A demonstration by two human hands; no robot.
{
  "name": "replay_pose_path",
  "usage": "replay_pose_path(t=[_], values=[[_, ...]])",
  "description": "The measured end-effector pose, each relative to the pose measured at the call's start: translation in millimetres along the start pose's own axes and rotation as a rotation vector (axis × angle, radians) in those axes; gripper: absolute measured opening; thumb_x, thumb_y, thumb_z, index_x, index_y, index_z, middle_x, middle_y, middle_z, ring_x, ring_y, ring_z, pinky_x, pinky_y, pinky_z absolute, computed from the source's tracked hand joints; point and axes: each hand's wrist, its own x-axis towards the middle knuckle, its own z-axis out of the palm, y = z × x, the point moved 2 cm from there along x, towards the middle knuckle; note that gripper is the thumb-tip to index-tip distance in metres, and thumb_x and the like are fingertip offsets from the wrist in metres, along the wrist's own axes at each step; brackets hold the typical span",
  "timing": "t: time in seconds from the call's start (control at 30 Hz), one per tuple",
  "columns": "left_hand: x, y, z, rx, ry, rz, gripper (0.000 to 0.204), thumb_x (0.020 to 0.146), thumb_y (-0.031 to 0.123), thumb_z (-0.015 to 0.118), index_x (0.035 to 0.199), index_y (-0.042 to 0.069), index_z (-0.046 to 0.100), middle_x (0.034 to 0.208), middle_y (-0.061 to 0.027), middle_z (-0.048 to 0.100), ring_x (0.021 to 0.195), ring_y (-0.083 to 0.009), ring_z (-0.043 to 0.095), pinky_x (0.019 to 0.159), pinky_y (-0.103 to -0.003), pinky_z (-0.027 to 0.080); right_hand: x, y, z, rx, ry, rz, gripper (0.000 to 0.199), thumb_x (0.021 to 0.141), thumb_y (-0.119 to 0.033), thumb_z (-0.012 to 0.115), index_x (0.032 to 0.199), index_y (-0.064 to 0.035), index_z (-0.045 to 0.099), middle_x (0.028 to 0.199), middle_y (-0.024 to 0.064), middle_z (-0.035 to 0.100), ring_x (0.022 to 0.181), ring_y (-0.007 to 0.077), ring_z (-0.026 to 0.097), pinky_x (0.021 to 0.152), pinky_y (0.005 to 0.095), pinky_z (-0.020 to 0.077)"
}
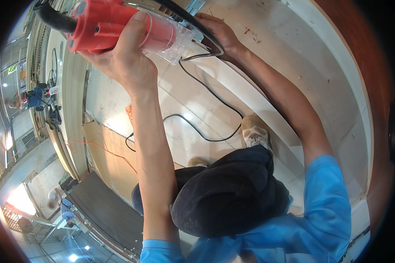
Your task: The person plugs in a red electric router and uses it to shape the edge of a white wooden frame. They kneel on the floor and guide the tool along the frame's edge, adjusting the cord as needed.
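Red trim router point(114, 26), upper left of frame, body gripped around by left hand point(123, 57), clear base point(173, 44) set toward the pale curved panel edge point(250, 94); grip probably steadies the tool along that edge. Right hand point(219, 33), upper centre, presses on the panel beside the base, fingers curled. Black cord point(206, 92) trails loose below, toward the shoe point(255, 131); open floor right.

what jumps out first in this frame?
The red power tool with its clear plastic base, top left, gripped around the body by the left hand. The right hand rests at the tool's base on the pale curved board. A black cord loops below over the light floor, beside a tan shoe.
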Motion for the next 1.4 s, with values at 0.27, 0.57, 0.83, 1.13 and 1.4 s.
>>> replay_pose_path(t=[0.27, 0.57, 0.83, 1.13, 1.4], values=[[2.2, -1.2, -3.8, 0.015, -0.038, -0.001, 0.051, 0.077, -0.013, 0.07, 0.122, 0.004, 0.051, 0.102, -0.0116, 0.07, 0.088, -0.0209, 0.072, 0.079, -0.034, 0.066, 3.0, 5.6, 0.7, 0.047, -0.013, 0.027, 0.033, 0.107, -0.021, 0.056, 0.13, 0.0013, 0.06, 0.122, 0.0076, 0.067, 0.111, 0.0159, 0.062, 0.107, 0.036, 0.0457], [1.6, -1.7, -0.9, 0.032, -0.05, 0.032, 0.051, 0.077, -0.012, 0.072, 0.121, 0.003, 0.051, 0.101, -0.0113, 0.07, 0.087, -0.0205, 0.072, 0.078, -0.033, 0.064, 17.8, 2.8, -10.2, 0.19, -0.148, 0.096, 0.032, 0.105, -0.024, 0.059, 0.128, -0.002, 0.063, 0.118, 0.0075, 0.069, 0.108, 0.0162, 0.065, 0.103, 0.0366, 0.0498], [0.4, -0.1, -2.1, 0.05, -0.052, 0.032, 0.051, 0.078, -0.011, 0.073, 0.121, 0.003, 0.05, 0.101, -0.0107, 0.07, 0.086, -0.02, 0.072, 0.078, -0.032, 0.064, 5.0, 3.8, -6.6, 0.159, -0.168, 0.006, 0.025, 0.105, -0.018, 0.057, 0.121, -0.0024, 0.067, 0.109, 0.0025, 0.069, 0.1, 0.0098, 0.064, 0.094, 0.0305, 0.0506], [-1.3, 1.7, 2.0, 0.071, -0.043, 0.038, 0.053, 0.077, -0.011, 0.075, 0.122, 0.003, 0.051, 0.104, -0.0107, 0.069, 0.09, -0.02, 0.072, 0.08, -0.032, 0.064, 12.6, 0.5, -4.5, 0.077, -0.066, 0.172, 0.025, 0.105, -0.022, 0.059, 0.117, -0.0042, 0.071, 0.099, -0.001, 0.068, 0.083, 0.0062, 0.059, 0.08, 0.0254, 0.0509], [-13.1, 9.4, 23.1, 0.102, 0.038, 0.087, 0.072, 0.077, 0.0, 0.074, 0.142, 0.002, 0.043, 0.12, -0.0099, 0.061, 0.107, -0.0204, 0.063, 0.095, -0.034, 0.053, 7.3, 7.1, -5.2, -0.088, -0.22, -0.18, 0.023, 0.102, -0.026, 0.062, 0.113, -0.0081, 0.071, 0.099, -0.0013, 0.063, 0.087, 0.0105, 0.056, 0.08, 0.0295, 0.0474]])
